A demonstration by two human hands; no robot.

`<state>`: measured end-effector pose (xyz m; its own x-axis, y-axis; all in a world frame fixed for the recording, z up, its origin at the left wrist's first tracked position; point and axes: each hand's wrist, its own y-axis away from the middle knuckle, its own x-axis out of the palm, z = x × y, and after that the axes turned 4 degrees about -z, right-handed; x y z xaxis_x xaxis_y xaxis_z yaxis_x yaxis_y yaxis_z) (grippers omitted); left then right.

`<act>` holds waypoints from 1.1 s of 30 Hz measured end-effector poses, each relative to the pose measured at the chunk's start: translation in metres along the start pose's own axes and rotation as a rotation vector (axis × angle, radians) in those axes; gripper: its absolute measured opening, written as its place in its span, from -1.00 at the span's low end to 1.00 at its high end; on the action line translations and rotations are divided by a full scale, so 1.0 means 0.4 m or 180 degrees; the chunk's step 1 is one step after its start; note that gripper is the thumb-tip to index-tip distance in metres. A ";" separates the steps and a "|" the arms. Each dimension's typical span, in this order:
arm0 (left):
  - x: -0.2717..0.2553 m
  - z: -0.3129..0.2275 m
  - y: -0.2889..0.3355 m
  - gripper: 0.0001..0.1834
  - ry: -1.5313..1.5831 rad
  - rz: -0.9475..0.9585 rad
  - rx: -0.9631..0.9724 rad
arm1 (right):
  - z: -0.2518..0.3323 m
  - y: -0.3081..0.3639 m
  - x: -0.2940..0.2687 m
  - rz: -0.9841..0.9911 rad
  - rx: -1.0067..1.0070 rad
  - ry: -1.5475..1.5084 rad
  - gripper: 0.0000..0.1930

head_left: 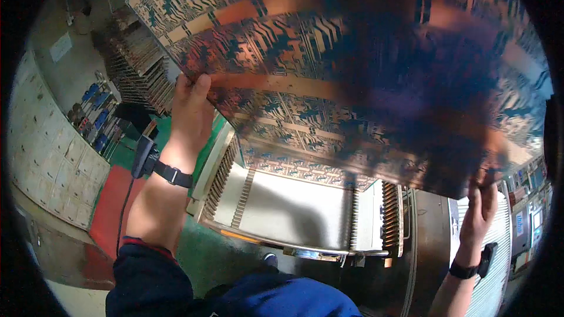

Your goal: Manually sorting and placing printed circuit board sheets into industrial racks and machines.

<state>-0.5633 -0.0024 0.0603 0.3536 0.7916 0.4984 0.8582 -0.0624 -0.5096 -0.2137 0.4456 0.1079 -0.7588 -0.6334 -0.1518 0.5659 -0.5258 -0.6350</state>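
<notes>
At far left, beyond your arm, pale cabinets [53, 152] with many small doors curve along the wall. Next to them stand a rack of blue items [97, 114] and, farther back, a stack of brown slatted frames [132, 58]. Red flooring [117, 205] meets green flooring [197, 252] below. Your left hand [194, 105], raised, has its thumb and fingers closed on the left edge of a large copper-coloured panel [282, 88]. A black strap [171, 174] circles that wrist. The panel (covered in dark circuit-like patterns) fills the upper middle and right, held up at a tilt, partly in deep shadow. Below it, in front of you, sits a white-floored rack [288, 205] with rows of slots on both sides; a patterned strip shows at its far side. Your right hand [483, 202] is at the panel's lower right corner, fingers bent closed around the edge, their tips partly hidden. Farther right are a ribbed pale surface [496, 258] and equipment with lit screens [536, 220].
</notes>
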 end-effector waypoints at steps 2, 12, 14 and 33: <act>-0.030 0.014 -0.033 -0.56 -0.0108 -0.0181 0.0198 | -0.010 -0.034 0.081 0.0213 -0.0203 0.0387 -0.59; -0.117 0.106 -0.075 -0.69 -0.0329 -0.0457 0.0161 | -0.037 -0.083 0.302 0.0612 0.0048 0.1507 -0.84; -0.101 0.104 -0.092 -0.70 -0.0186 -0.0367 0.0167 | -0.050 -0.101 0.291 0.0613 0.0236 0.1685 -0.81; -0.013 0.172 -0.087 -0.60 -0.1126 -0.0285 0.0134 | -0.343 -0.159 0.313 0.0572 0.0710 0.2048 -0.76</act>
<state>-0.6207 0.0376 0.0271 0.1208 0.9545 0.2727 0.8612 0.0358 -0.5069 -0.3891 0.4776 0.0252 -0.6485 -0.2960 -0.7013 0.7008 -0.5920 -0.3981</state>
